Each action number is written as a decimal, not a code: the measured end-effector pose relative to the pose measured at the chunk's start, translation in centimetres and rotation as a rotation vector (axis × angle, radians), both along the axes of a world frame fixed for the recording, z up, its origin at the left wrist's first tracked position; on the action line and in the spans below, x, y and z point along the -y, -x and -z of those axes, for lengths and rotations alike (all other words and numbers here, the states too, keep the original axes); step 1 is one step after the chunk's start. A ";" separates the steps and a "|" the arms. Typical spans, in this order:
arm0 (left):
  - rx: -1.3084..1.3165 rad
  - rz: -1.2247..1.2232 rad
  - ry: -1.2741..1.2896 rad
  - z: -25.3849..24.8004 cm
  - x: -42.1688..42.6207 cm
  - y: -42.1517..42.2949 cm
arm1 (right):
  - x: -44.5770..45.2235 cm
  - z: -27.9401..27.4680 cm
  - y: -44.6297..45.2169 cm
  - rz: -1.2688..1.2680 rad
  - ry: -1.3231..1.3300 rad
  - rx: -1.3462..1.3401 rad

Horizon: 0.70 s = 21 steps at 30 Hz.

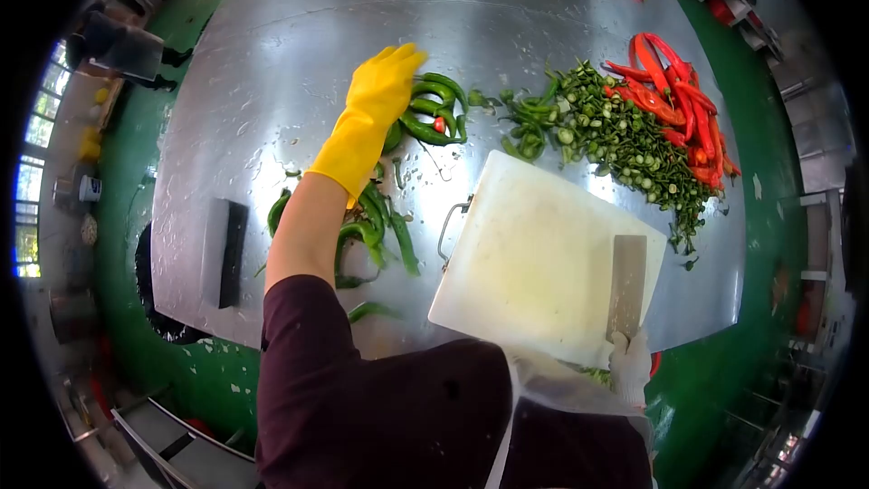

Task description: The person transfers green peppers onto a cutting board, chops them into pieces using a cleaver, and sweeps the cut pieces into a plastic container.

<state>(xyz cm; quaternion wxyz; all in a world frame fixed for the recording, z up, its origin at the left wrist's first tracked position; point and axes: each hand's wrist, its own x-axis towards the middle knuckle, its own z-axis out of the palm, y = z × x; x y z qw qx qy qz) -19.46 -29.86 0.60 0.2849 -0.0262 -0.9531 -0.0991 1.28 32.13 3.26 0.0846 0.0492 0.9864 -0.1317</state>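
Observation:
My left hand (382,81), in a yellow rubber glove, reaches forward over the steel table with its fingers stretched out. Beside it, to the right, lie several whole green chili peppers (441,127). More green peppers (369,226) lie under and around my forearm. In a pale glove, my right hand (629,364) is closed on the handle of a cleaver (626,285). The cleaver's blade rests over the right side of a white cutting board (543,263), which is bare apart from it.
Chopped green pepper slices (602,131) are heaped beyond the board, with red chilies (679,95) to their right. A dark-sided block (224,254) sits on the left of the steel table (272,63). A person in an apron (122,43) stands at the far left.

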 end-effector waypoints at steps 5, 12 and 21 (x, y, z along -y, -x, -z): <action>0.421 0.207 0.029 1.4 -1.2 5.3 | 1.2 -1.2 -0.2 0.083 -0.112 0.177; 0.716 0.083 -0.099 0.0 -1.6 5.6 | 2.0 -0.8 -0.6 0.056 -0.187 0.081; 0.209 -0.041 -0.495 0.1 5.2 -2.4 | -0.6 1.4 -0.5 0.011 -0.064 0.012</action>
